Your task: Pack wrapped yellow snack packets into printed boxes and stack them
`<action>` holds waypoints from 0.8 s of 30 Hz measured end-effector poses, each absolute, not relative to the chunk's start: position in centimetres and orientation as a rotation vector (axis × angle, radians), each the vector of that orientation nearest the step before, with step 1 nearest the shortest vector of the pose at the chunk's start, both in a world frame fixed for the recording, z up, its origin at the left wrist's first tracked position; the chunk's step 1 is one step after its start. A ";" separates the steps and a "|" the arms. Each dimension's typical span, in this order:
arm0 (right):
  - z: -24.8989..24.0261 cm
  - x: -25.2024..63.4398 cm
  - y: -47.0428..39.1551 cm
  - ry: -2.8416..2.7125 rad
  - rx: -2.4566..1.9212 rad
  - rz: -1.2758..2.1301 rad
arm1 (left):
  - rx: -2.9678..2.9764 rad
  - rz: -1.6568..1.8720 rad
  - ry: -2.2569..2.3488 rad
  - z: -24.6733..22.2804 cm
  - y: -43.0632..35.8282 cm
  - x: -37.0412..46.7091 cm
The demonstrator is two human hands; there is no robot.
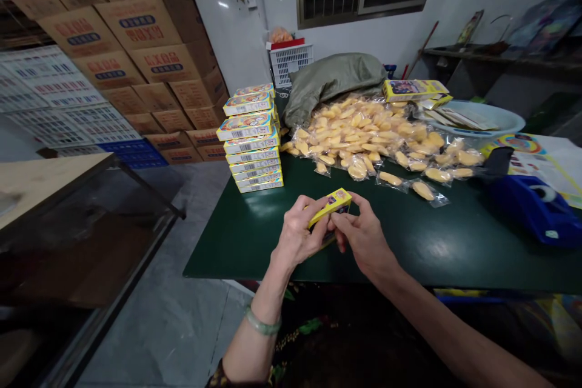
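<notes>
Both hands hold one small yellow printed box (335, 199) above the near edge of the green table (254, 242). My left hand (301, 227) is closed around its left end, and a pale green bangle circles that wrist. At the box's right end, my right hand (361, 230) grips with thumb and fingers. Part of the box is hidden behind the fingers. To the left stands a stack of similar boxes (252, 154). Beyond the hands lies a heap of yellow oval pieces (359, 133) in clear wrappers, spilling from a grey-green sack (339, 76).
At the right sits a blue tape dispenser (536, 206) near printed sheets (561, 163). Behind it, a light blue basin (495, 115) holds flat packets. A yellow box (413, 90) rests by the heap. Cartons (157, 63) are piled at the left, behind a side table (50, 185).
</notes>
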State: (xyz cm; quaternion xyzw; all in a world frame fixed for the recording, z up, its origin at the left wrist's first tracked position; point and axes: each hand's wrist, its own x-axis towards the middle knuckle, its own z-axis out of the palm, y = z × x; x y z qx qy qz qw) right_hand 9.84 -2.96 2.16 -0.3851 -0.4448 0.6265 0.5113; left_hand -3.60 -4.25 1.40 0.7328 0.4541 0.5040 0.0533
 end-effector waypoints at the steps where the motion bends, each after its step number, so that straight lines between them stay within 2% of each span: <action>1: 1.8 9.7 -2.9 -1.090 -0.933 1.474 | 2.236 1.527 1.349 1.6 -4.3 -3.6; 4: 0.1 9.2 -2.8 -1.158 -0.953 1.387 | 2.233 1.583 1.298 1.7 -4.2 -3.4; 10: -3.8 9.1 -3.2 -1.247 -0.968 1.381 | 2.035 1.788 1.529 0.8 -3.6 -2.1; 19: -6.8 10.0 -2.9 -1.377 -1.039 1.499 | 1.944 1.374 1.462 2.8 -6.1 -7.0; 21: -7.0 10.2 -3.0 -1.402 -1.053 1.512 | 1.673 1.432 1.423 3.3 -6.6 -9.0; 24: -7.2 10.3 -3.4 -1.433 -1.065 1.516 | 1.195 1.754 1.410 5.2 -5.9 -12.3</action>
